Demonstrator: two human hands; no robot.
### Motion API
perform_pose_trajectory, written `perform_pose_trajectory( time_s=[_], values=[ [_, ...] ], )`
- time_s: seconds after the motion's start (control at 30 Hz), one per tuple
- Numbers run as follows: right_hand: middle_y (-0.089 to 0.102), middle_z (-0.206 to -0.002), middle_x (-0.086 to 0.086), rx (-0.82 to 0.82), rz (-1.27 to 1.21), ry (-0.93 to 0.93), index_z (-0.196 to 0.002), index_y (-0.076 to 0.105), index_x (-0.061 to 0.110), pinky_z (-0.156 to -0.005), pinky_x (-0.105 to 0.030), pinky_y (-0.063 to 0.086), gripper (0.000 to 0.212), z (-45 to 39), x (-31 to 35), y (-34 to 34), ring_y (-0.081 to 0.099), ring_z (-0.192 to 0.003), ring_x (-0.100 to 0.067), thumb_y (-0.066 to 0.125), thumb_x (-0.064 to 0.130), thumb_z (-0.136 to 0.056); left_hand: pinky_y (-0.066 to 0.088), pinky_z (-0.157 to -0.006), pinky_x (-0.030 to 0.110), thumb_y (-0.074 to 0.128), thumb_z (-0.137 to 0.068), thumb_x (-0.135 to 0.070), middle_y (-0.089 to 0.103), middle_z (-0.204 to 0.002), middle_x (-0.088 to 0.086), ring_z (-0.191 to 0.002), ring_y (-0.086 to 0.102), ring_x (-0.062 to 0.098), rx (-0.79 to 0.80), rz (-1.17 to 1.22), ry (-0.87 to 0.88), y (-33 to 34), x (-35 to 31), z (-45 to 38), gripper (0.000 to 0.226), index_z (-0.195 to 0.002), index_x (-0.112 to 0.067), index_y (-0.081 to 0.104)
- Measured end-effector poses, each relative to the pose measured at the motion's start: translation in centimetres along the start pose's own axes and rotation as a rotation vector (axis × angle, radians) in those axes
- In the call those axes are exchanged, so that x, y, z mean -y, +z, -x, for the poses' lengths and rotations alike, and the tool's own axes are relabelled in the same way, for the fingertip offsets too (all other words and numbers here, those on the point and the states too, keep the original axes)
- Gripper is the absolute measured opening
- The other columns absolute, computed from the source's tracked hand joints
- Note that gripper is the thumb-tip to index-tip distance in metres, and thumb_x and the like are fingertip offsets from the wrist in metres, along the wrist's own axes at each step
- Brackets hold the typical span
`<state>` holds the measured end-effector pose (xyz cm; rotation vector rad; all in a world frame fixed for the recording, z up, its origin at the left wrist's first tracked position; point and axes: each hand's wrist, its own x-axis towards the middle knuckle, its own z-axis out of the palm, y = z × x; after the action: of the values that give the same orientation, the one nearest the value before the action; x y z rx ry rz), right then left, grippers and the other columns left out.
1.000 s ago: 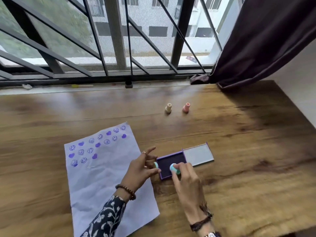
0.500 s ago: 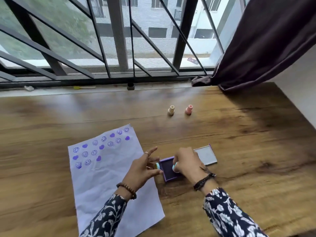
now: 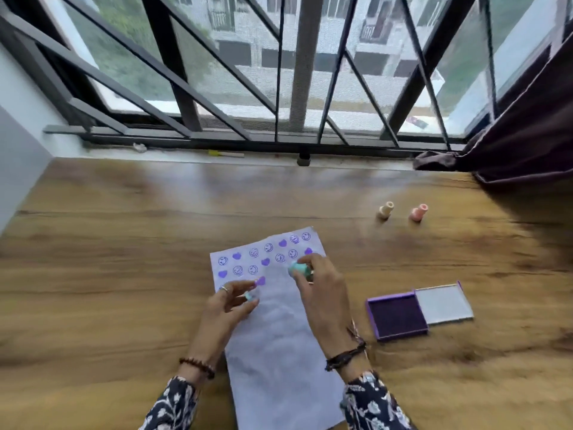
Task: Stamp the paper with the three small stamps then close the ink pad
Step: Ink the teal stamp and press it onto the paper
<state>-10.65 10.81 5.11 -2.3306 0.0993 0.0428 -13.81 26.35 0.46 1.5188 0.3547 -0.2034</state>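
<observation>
Over paper, mid-surface: right hand pinching teal stamp, poised near far rows of purple hearts and smileys. Left hand curled around small teal piece, identity unclear. Cream stamp and pink stamp stand far right. Ink pad open at right. Left, by my reading: the teal print, closing lid.

The paper lies on the table, with the open ink pad to its right. Two stamps stand side by side behind the pad.
</observation>
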Motion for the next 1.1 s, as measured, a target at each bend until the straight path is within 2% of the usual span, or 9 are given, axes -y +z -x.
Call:
perform_pose_trajectory(
  time_s=[0.13,0.3,0.47,0.6,0.73,0.83,0.9,1.0,1.1],
  values=[
    [0.053,-0.116,-0.007,0.027,0.208,-0.11,-0.116,0.052,0.013,-0.072,-0.035,0.05,0.024,0.1,0.1,3.6,0.061,-0.094,-0.027,0.048,0.024,-0.094,0.052,-0.071,0.009,0.064,-0.076,0.006,0.066,-0.105,0.007,-0.081,0.062,0.002,0.066,0.093,-0.06,-1.5,0.7,-0.8,0.023,-0.094,-0.008,0.065],
    [0.057,-0.109,-0.008,0.057,0.368,-0.165,-0.109,0.056,0.012,-0.06,-0.035,0.05,0.018,0.4,-0.2,5.0,0.064,-0.078,-0.029,0.047,0.018,-0.095,0.052,-0.076,0.013,0.063,-0.075,0.009,0.066,-0.106,0.007,-0.09,0.06,0.011,0.122,0.177,-0.111,-2.3,1.4,-1.6,0.022,-0.091,-0.006,0.064],
    [0.057,-0.111,-0.003,0.112,0.48,-0.171,-0.111,0.054,0.016,-0.068,-0.03,0.048,0.02,-0.8,-0.1,5.1,0.062,-0.089,-0.023,0.04,0.022,-0.097,0.054,-0.075,0.012,0.064,-0.073,0.011,0.067,-0.105,0.006,-0.087,0.065,0.001,0.144,0.24,-0.145,-2.9,1.9,-2.2,0.023,-0.096,0.005,0.061],
    [0.057,-0.112,-0.003,0.197,0.571,-0.208,-0.11,0.054,0.015,-0.073,-0.03,0.046,0.019,-2.3,0.6,4.9,0.057,-0.1,-0.023,0.045,0.014,-0.094,0.054,-0.076,0.013,0.063,-0.073,0.012,0.067,-0.105,0.008,-0.088,0.065,0.004,0.172,0.277,-0.169,-3.1,1.9,-2.6,0.021,-0.092,0.002,0.062],
    [0.057,-0.11,-0.008,0.325,0.674,-0.207,-0.107,0.056,0.01,-0.077,-0.034,0.047,0.02,-3.8,1.4,4.6,0.059,-0.097,-0.029,0.046,0.006,-0.09,0.05,-0.085,0.018,0.063,-0.072,0.013,0.067,-0.105,0.007,-0.09,0.065,0.001,0.197,0.325,-0.198,-3.2,1.8,-2.7,0.022,-0.088,-0.002,0.063],
    [0.061,-0.105,-0.014,0.414,0.723,-0.215,-0.099,0.061,0.005,-0.074,-0.035,0.047,0.019,-5.1,1.9,4.7,0.06,-0.096,-0.033,0.047,0.002,-0.086,0.049,-0.091,0.025,0.064,-0.072,0.01,0.069,-0.104,0.002,-0.094,0.064,0.002,0.203,0.316,-0.198,-3.3,1.8,-2.7,0.021,-0.088,-0.004,0.064],
    [0.064,-0.104,-0.018,0.462,0.741,-0.205,-0.097,0.063,0.002,-0.073,-0.033,0.047,0.02,-6.2,2.2,4.9,0.06,-0.098,-0.035,0.05,-0.001,-0.082,0.049,-0.09,0.024,0.064,-0.072,0.011,0.069,-0.102,0.001,-0.092,0.064,0.0,0.201,0.3,-0.186,-3.2,1.8,-2.6,0.022,-0.088,-0.004,0.064],
    [0.066,-0.108,-0.018,0.523,0.664,-0.143,-0.099,0.067,0.007,-0.085,-0.038,0.051,0.024,-7.6,2.2,4.7,0.059,-0.103,-0.035,0.061,0.002,-0.076,0.05,-0.084,0.015,0.063,-0.073,0.012,0.067,-0.101,0.001,-0.084,0.064,-0.004,0.2,0.268,-0.16,-3.2,1.6,-2.5,0.023,-0.09,-0.003,0.063],
    [0.069,-0.107,-0.013,0.46,0.495,-0.061,-0.098,0.07,0.009,-0.083,-0.03,0.046,0.025,-7.0,1.6,3.7,0.06,-0.102,-0.029,0.067,0.004,-0.073,0.051,-0.075,0.011,0.065,-0.072,0.01,0.067,-0.097,0.001,-0.077,0.064,-0.002,0.197,0.254,-0.139,-3.2,1.3,-2.3,0.024,-0.086,-0.008,0.064]
  ],
)
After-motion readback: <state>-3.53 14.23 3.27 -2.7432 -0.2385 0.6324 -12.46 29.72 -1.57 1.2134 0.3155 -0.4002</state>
